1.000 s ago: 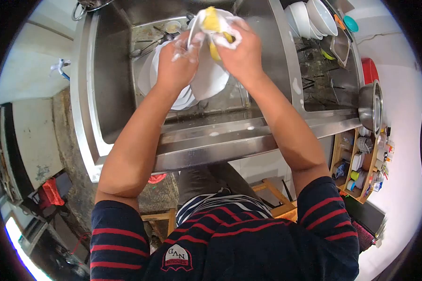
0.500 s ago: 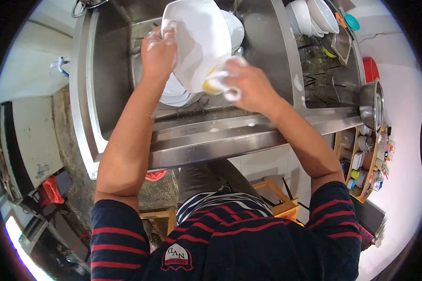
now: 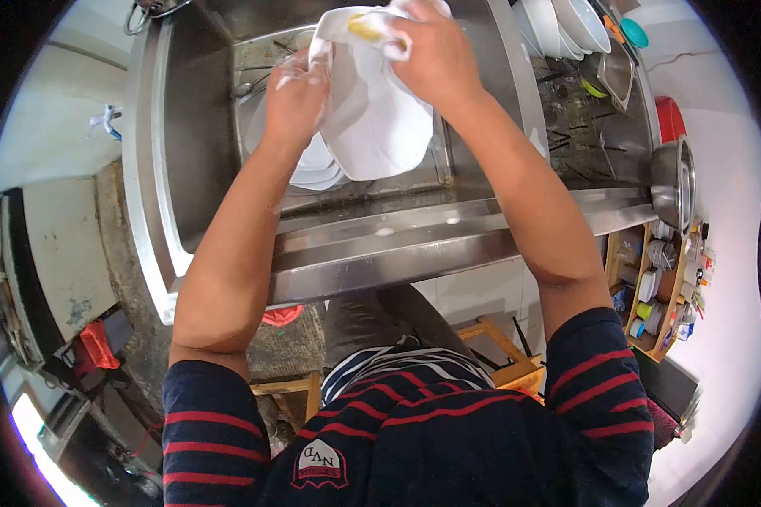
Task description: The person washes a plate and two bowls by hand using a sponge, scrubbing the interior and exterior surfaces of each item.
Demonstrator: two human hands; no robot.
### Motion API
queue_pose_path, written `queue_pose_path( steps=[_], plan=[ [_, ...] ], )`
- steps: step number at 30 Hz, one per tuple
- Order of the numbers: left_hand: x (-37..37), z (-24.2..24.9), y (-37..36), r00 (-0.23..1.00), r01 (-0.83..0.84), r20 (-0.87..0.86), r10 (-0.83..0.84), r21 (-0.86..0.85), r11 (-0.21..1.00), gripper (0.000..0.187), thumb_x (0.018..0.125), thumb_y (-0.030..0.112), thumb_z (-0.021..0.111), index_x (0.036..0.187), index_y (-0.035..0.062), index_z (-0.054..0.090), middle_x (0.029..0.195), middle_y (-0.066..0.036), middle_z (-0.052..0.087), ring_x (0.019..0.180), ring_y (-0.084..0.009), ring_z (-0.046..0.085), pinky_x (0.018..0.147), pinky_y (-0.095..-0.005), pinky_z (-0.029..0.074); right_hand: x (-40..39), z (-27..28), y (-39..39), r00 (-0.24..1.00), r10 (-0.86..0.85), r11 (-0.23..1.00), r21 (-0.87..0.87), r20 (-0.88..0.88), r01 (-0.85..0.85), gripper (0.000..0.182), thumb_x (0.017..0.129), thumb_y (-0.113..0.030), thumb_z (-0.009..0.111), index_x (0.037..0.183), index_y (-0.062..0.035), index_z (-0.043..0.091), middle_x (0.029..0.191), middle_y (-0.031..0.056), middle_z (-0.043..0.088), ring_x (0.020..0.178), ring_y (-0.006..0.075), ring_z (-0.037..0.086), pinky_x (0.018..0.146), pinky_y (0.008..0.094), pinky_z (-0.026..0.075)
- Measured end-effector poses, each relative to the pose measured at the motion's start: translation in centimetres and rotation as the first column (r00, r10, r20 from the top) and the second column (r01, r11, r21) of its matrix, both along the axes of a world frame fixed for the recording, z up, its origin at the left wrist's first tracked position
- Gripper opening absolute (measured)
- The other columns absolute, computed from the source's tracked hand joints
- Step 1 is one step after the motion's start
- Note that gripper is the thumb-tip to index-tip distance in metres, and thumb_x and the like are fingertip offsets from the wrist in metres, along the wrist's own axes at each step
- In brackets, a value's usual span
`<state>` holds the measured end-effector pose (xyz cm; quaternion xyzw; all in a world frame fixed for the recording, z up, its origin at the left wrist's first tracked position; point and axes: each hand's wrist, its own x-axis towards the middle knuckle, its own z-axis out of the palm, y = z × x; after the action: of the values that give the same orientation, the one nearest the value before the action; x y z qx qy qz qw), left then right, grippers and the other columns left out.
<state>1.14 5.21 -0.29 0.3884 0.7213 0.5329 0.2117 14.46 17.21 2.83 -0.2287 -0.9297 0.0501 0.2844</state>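
My left hand point(image 3: 298, 97) grips the left edge of a white plate point(image 3: 376, 127), tilted above the sink. Suds cover its fingers and thumb. At the plate's far end, my right hand point(image 3: 435, 52) is closed around a foamy yellow sponge point(image 3: 366, 28) pressed against the plate's surface. Below and left of the held plate, stacked white plates point(image 3: 315, 169) lie in the sink, partly hidden by it and by my left arm.
The steel sink point(image 3: 207, 101) has a wide front rim. In the right basin section stand white bowls point(image 3: 558, 29) and a metal container point(image 3: 615, 76). A steel bowl point(image 3: 670, 186) sits at the right edge, near a wooden shelf point(image 3: 661, 291) with several small items.
My right hand with the sponge has moved from the plate's near end up to its far end. The plate has shifted slightly right and changed its tilt.
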Motion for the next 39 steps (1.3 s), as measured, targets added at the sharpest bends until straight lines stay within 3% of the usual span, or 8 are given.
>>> queue_pose_path(
  steps=[5,15,17,21,22,26,32,39],
  plan=[
    [-1.9,-0.5,0.4,0.96,-0.236,0.166,0.224,0.057,0.97,0.026,0.091,0.021,0.055,0.095,-0.0018,0.067,0.07,-0.009,0.064,0.063,-0.0148,0.054,0.064,-0.0331,0.046,2.6,-1.4,-2.1,0.951,-0.022,0.987,-0.143,0.308,0.069,0.026,0.069,-0.014,0.068,0.095,-0.0077,0.069,0.102,0.0106,0.06,0.093,0.0311,0.06,0.078,0.0408,0.052],
    [-2.8,-0.1,0.5,0.954,-0.299,0.001,0.3,0.085,0.95,0.026,0.092,0.021,0.053,0.097,-0.0007,0.067,0.069,-0.008,0.063,0.064,-0.017,0.055,0.065,-0.0329,0.046,3.8,0.8,-4.6,0.867,0.39,0.842,-0.502,0.311,-0.199,0.035,0.064,-0.011,0.074,0.097,-0.0008,0.067,0.104,0.0146,0.065,0.095,0.0305,0.063,0.082,0.0367,0.051],
    [-2.3,0.2,0.5,0.962,-0.267,-0.038,0.272,0.098,0.959,0.027,0.092,0.021,0.052,0.098,-0.0009,0.066,0.07,-0.008,0.063,0.065,-0.0162,0.055,0.065,-0.0331,0.046,4.3,0.6,-2.8,0.978,0.198,0.766,-0.611,-0.073,-0.2,0.038,0.066,-0.012,0.075,0.101,-0.0003,0.067,0.106,0.013,0.066,0.093,0.0268,0.065,0.08,0.0313,0.051],
    [-0.5,1.5,0.3,0.981,-0.19,-0.014,0.192,0.092,0.978,0.027,0.093,0.023,0.053,0.099,-0.0009,0.066,0.07,-0.007,0.062,0.066,-0.0151,0.054,0.065,-0.0332,0.046,1.1,3.2,0.1,0.987,-0.091,0.917,-0.397,-0.131,0.032,0.031,0.07,-0.013,0.072,0.099,-0.0028,0.068,0.1,0.0115,0.067,0.09,0.0273,0.065,0.079,0.0327,0.051],
    [-0.3,1.7,0.2,0.99,-0.143,0.017,0.142,0.06,0.988,0.029,0.093,0.024,0.053,0.099,-0.001,0.066,0.07,-0.007,0.062,0.065,-0.0142,0.054,0.065,-0.0327,0.045,0.4,4.4,0.5,0.996,0.029,0.965,-0.259,-0.086,-0.051,0.031,0.075,-0.008,0.068,0.105,0.0022,0.063,0.106,0.0212,0.063,0.099,0.0368,0.06,0.084,0.0369,0.049],
    [-1.5,0.4,0.3,0.982,-0.171,0.104,0.159,0.113,0.979,0.029,0.094,0.024,0.055,0.098,-0.0017,0.067,0.069,-0.004,0.061,0.064,-0.0119,0.052,0.063,-0.0306,0.045,-1.4,1.3,-0.2,0.996,0.077,0.989,-0.131,0.04,-0.071,0.027,0.068,-0.011,0.069,0.095,-0.0046,0.068,0.094,0.0123,0.065,0.09,0.0308,0.063,0.08,0.0376,0.051],
    [-2.0,0.8,0.4,0.95,-0.313,0.077,0.304,0.173,0.934,0.029,0.093,0.023,0.054,0.092,-0.0036,0.066,0.067,-0.006,0.06,0.064,-0.0127,0.052,0.063,-0.0301,0.045,4.0,-1.1,-4.6,0.889,0.349,0.902,-0.364,0.297,-0.233,0.026,0.071,-0.012,0.064,0.095,-0.0074,0.068,0.099,0.0133,0.064,0.093,0.0316,0.062,0.079,0.0424,0.052],
    [-2.9,1.0,0.3,0.929,-0.362,-0.004,0.371,0.207,0.909,0.026,0.091,0.019,0.053,0.092,-0.004,0.065,0.067,-0.006,0.06,0.064,-0.0134,0.052,0.064,-0.0295,0.044,8.5,-3.8,0.5,0.993,0.062,0.857,-0.515,0.102,0.0,0.028,0.072,-0.011,0.067,0.097,0.0008,0.068,0.097,0.0166,0.068,0.087,0.028,0.067,0.078,0.035,0.053]
  ],
)
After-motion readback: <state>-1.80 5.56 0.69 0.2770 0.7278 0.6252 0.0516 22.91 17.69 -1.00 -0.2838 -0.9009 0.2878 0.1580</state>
